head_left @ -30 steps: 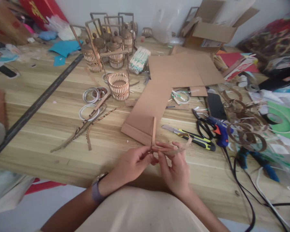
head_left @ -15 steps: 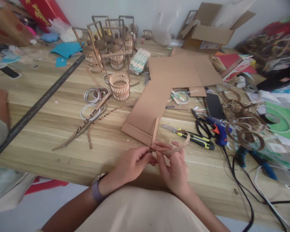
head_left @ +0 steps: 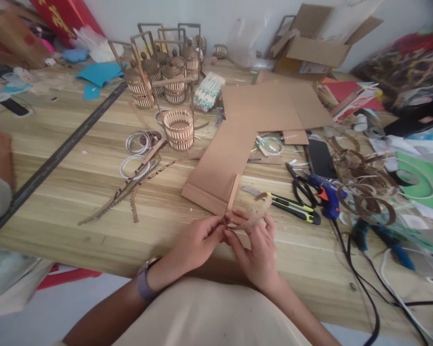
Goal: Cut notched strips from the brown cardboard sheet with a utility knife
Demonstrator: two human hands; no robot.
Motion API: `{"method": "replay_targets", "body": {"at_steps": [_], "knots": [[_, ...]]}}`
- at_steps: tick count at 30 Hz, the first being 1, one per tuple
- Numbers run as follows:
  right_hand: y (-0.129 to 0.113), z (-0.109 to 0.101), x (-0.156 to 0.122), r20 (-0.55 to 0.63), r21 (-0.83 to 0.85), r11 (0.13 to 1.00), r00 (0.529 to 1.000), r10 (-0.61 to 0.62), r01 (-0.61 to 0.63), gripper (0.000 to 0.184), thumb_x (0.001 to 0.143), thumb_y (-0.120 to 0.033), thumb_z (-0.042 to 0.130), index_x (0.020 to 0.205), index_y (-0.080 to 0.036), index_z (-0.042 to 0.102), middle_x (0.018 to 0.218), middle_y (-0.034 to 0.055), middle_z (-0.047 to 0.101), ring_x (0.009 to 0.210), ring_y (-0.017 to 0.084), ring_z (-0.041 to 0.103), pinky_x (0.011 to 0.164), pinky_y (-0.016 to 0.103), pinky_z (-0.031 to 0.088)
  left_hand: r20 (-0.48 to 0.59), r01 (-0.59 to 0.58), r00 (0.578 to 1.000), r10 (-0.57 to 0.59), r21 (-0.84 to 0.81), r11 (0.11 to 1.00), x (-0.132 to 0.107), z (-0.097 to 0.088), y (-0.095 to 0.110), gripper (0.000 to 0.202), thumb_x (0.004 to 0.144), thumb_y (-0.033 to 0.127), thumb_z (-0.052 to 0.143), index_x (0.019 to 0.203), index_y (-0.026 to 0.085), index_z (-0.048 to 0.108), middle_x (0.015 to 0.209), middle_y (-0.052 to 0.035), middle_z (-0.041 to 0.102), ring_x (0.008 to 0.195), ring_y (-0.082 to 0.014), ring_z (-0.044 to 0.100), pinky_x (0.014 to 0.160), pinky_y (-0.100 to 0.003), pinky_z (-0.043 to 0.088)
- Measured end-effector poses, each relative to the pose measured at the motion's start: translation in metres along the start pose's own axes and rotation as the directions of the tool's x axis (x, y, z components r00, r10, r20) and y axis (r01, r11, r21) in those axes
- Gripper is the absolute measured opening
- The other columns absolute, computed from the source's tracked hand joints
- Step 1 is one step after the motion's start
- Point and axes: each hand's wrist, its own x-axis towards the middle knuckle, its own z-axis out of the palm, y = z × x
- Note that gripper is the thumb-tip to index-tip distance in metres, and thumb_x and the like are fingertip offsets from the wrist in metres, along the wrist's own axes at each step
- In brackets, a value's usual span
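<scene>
Pinched in both left hand [head_left: 197, 242] and right hand [head_left: 258, 250] over the pale wooden table [head_left: 75, 211], near edge: thin brown wooden strip [head_left: 233, 192], one end upright. Just behind, flat brown cardboard sheet [head_left: 223, 163]; rightward, yellow-and-black utility knife [head_left: 292, 206].

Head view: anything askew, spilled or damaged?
Nothing spilled or broken. Utility knife beside the right hand, which pinches a wooden strip, seems to have its blade out; a black cable trails off the table at its front edge.

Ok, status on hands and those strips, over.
Left hand pinching upright strip. Right hand holding curved strip, meeting at fingertips. Cardboard sheet behind, utility knife close right.
</scene>
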Motion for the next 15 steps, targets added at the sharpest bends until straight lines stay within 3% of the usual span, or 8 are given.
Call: {"method": "replay_targets", "body": {"at_steps": [5, 9, 15], "knots": [[0.0015, 0.0004, -0.0008, -0.017, -0.001, 1.000, 1.000, 0.020, -0.020, 0.016, 0.094, -0.011, 0.057, 0.100, -0.026, 0.059, 0.098, 0.0007, 0.080, 0.094, 0.020, 0.075, 0.102, 0.043, 0.039, 0.027, -0.004, 1.000, 0.005, -0.016, 1.000, -0.0022, 0.0002, 0.0011, 0.032, 0.100, 0.036, 0.048, 0.103, 0.015, 0.071, 0.092, -0.0058, 0.077, 0.086, -0.0175, 0.071, 0.077, -0.025, 0.052], [0.0008, -0.0039, 0.0007, -0.025, 0.016, 0.994, 0.994, 0.104, -0.104, 0.017, 0.095, -0.014, 0.054, 0.103, -0.028, 0.060, 0.093, -0.0006, 0.079, 0.092, 0.021, 0.074, 0.095, 0.043, 0.047, 0.051, 0.007, 0.999, -0.005, -0.037, 0.999, -0.0044, -0.0002, 0.0033, 0.029, 0.100, 0.031, 0.047, 0.100, 0.015, 0.071, 0.092, -0.0060, 0.078, 0.087, -0.0171, 0.074, 0.082, -0.025, 0.054], [-0.0018, -0.0062, 0.0014, -0.031, 0.059, 0.983, 0.983, 0.179, -0.177, 0.015, 0.097, -0.017, 0.053, 0.099, -0.028, 0.064, 0.092, 0.0009, 0.079, 0.093, 0.020, 0.073, 0.086, 0.041, 0.053, 0.084, 0.059, 0.995, -0.053, -0.069, 0.996, -0.0052, -0.0012, 0.0040, 0.030, 0.097, 0.029, 0.049, 0.111, 0.014, 0.071, 0.092, -0.0074, 0.079, 0.087, -0.0184, 0.075, 0.081, -0.027, 0.056]]}}
